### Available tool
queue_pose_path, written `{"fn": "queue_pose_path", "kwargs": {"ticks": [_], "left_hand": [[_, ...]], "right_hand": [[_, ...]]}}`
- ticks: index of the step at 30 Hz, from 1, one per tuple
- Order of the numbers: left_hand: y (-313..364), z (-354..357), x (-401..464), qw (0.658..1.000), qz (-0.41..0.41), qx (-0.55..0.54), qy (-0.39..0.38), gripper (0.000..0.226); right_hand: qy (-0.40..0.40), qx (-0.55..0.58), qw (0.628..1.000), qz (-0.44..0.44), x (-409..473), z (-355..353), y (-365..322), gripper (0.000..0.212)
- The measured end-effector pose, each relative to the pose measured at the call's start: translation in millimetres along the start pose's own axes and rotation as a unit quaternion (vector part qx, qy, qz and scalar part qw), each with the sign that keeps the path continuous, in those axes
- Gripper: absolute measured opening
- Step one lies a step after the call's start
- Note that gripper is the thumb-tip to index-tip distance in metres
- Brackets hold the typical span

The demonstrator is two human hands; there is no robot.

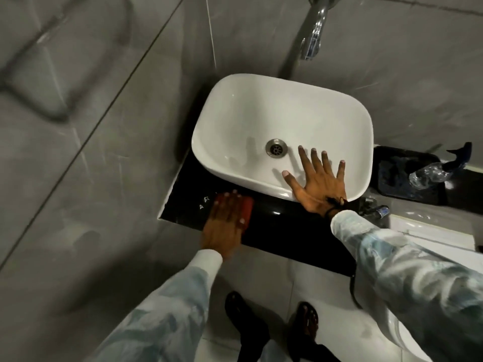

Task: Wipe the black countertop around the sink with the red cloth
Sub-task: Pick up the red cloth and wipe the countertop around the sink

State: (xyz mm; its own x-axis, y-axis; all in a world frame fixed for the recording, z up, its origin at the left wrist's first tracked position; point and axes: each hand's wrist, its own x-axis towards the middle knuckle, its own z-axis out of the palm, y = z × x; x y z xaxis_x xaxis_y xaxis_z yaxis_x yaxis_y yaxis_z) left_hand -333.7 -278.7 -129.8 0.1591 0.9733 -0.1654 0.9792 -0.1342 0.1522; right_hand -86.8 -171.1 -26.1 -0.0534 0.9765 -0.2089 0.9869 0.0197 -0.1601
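We're wiping front-left black countertop [282, 231] — left hand [224, 226] flat, pressing red cloth [247, 208]; right hand [317, 182] splayed, empty, bracing on white basin [235, 113] — next, sweeping rightward.

No writing, label, brand or number can be read anywhere here; the small white marks on the glossy black bench [274, 231] are too blurred to tell.
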Motion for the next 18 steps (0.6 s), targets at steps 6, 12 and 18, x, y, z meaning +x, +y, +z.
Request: {"fn": "queue_pose_path", "kwargs": {"ticks": [6, 12, 18], "left_hand": [[-9, 1, -36, 0.958, -0.258, -0.078, 0.094, 0.065], [-39, 1, -23, 0.996, -0.068, -0.042, 0.043, 0.064], [-71, -2, -26, 0.942, -0.311, -0.081, 0.096, 0.066]], "right_hand": [[0.001, -0.019, 1.000, 0.009, -2, -3, -6, 0.091], [0.008, -0.026, 1.000, 0.015, 1, -4, -4, 0.091], [-0.001, -0.025, 0.999, 0.020, 2, -2, -11, 0.093]]}}
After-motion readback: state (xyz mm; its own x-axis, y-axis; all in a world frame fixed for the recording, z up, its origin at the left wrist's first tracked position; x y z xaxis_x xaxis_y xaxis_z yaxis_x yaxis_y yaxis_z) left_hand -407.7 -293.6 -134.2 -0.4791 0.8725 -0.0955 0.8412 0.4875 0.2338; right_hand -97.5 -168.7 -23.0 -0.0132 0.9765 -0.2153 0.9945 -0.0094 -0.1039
